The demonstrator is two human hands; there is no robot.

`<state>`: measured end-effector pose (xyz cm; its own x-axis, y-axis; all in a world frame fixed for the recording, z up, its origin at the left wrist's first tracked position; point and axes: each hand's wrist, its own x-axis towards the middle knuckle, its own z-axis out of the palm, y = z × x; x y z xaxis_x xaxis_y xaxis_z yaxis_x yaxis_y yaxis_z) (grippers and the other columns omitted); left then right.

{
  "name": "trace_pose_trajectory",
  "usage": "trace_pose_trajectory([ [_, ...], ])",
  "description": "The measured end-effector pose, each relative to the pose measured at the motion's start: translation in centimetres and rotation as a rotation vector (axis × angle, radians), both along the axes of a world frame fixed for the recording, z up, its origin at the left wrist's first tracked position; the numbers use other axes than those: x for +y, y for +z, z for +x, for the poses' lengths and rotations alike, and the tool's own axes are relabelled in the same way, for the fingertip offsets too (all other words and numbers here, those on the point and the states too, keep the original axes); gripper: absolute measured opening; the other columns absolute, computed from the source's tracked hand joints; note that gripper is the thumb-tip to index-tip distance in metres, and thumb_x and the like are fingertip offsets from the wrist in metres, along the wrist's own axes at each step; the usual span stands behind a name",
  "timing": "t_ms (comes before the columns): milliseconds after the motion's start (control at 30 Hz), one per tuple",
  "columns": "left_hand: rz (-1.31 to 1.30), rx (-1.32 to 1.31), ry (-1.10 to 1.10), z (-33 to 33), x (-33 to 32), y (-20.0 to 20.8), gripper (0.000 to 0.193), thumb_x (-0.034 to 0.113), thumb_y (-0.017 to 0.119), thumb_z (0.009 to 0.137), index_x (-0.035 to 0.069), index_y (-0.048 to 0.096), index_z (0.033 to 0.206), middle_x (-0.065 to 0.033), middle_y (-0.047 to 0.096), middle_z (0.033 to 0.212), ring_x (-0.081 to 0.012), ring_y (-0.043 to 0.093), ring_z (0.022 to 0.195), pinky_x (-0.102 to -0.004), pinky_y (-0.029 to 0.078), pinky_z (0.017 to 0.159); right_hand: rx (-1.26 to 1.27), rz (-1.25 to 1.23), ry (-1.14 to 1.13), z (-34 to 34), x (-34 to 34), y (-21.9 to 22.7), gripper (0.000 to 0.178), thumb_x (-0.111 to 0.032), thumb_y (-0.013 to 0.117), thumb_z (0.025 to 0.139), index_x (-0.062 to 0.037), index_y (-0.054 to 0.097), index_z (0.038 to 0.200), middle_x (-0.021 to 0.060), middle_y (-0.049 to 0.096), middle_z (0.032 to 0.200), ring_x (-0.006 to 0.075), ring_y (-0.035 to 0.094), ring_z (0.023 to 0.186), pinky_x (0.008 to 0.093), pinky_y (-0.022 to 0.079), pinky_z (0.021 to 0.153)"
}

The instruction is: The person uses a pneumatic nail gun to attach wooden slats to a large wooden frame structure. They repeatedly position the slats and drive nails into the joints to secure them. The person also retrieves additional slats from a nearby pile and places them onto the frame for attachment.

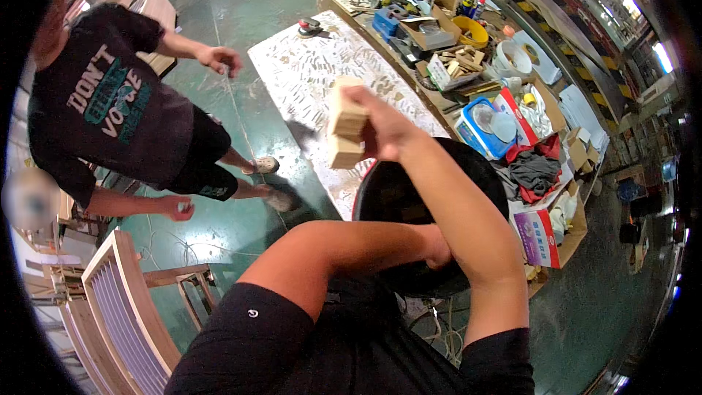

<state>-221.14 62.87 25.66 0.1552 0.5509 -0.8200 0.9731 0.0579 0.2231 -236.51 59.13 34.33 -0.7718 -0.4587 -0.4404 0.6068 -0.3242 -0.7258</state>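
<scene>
My right hand (pixel 387 128) is raised over the near part of the white-topped table (pixel 292 51). Its fingers are closed around a few pale wooden blocks (pixel 345 121) held in a stack. Below my right forearm is a large round black tub (pixel 468 168), its inside dark. My left arm crosses in front of me toward the tub, and my left hand (pixel 437 249) is at it, partly behind my right forearm. The left fingers are hidden, so whether they hold anything does not show.
A co-worker (pixel 124 102) in dark clothes stands left of the table. Beyond it, a long cluttered bench bears boxes, a yellow tape roll (pixel 472 31), wood offcuts (pixel 461 64) and a blue-white container (pixel 486 128). A slatted wooden frame (pixel 121 307) stands lower left; cables lie on the floor.
</scene>
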Motion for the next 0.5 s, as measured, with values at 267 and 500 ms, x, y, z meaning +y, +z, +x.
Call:
trace_pose_trajectory([
  [267,0.686,-0.182,0.538,2.5,-8.6,5.3,0.044,0.025,0.062,0.099,0.009,0.065,0.140,-0.0157,0.061,0.147,-0.0362,0.056,0.138,-0.0495,0.045,0.114,0.039,-0.009,-0.184,-1.4,-11.0,0.1,0.059,-0.057,0.073,0.088,-0.0202,0.056,0.131,0.0089,0.059,0.121,0.0318,0.062,0.110,0.0628,0.053,0.084],
  [500,1.286,-0.215,0.733,3.3,-12.4,2.4,0.046,0.029,0.067,0.095,0.007,0.066,0.136,-0.0192,0.063,0.144,-0.0412,0.055,0.138,-0.0513,0.040,0.119,0.268,-0.275,-0.186,-4.1,-12.0,-3.9,0.057,-0.039,0.081,0.088,-0.0170,0.057,0.135,0.0081,0.065,0.119,0.0260,0.068,0.108,0.0536,0.060,0.087],
])
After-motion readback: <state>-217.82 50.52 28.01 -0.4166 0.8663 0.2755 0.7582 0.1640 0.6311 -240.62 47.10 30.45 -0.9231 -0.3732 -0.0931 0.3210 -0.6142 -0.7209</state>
